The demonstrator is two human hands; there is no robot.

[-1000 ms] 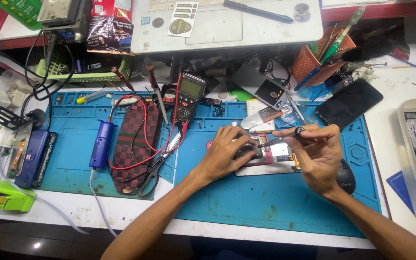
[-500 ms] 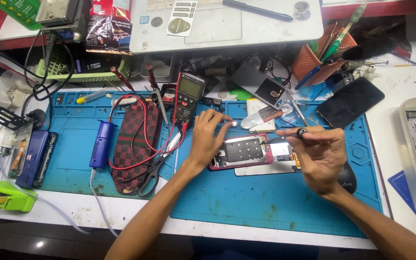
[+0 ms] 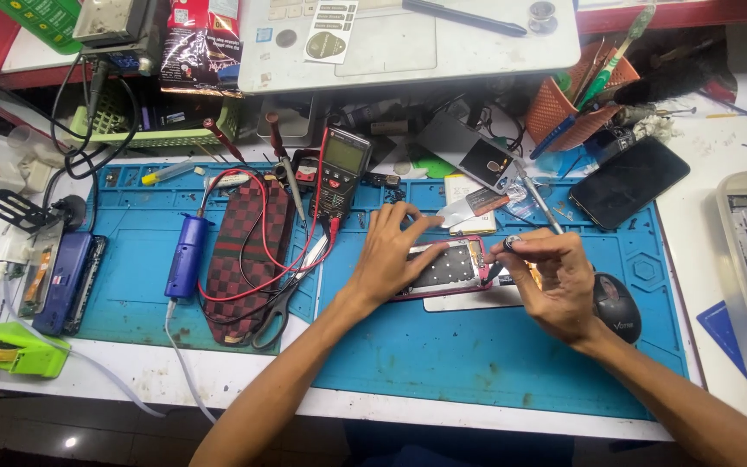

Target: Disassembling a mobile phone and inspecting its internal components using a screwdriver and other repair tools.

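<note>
An opened phone (image 3: pixel 448 266) with a pink rim lies back-up on the blue work mat (image 3: pixel 443 363). My left hand (image 3: pixel 391 251) rests flat on the phone's left end, fingers spread, holding it down. My right hand (image 3: pixel 553 275) pinches a small dark screwdriver (image 3: pixel 501 258), its tip down at the phone's right end. A grey flat panel (image 3: pixel 477 299) sticks out from under the phone.
A multimeter (image 3: pixel 341 169) with red leads, scissors (image 3: pixel 280 307) and a chequered pouch (image 3: pixel 239 251) lie left of the phone. A black phone (image 3: pixel 628 182), an orange tool cup (image 3: pixel 564 104) and a black mouse (image 3: pixel 617 307) sit to the right. A laptop (image 3: pixel 408 35) is behind.
My left hand went from the phone's middle to its left end and now lies flat. My right hand tipped the screwdriver from lying level to pointing down at the phone's right end.
</note>
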